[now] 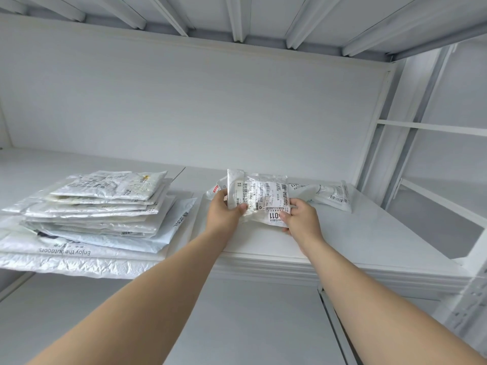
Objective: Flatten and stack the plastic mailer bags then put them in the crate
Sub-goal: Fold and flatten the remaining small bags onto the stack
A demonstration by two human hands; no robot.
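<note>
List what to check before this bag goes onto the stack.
1. Left hand grips the held mailer: ok.
2. Right hand grips its lower right corner: ok.
3. Held mailer flat: not ok, it is crumpled and one edge is folded.
4. Top of the stack free to receive it: ok, though the bags lie staggered.
5. Other bags done: not ok, a loose mailer lies on the shelf behind the hands.
6. Crate location: cannot tell, none in view.
</note>
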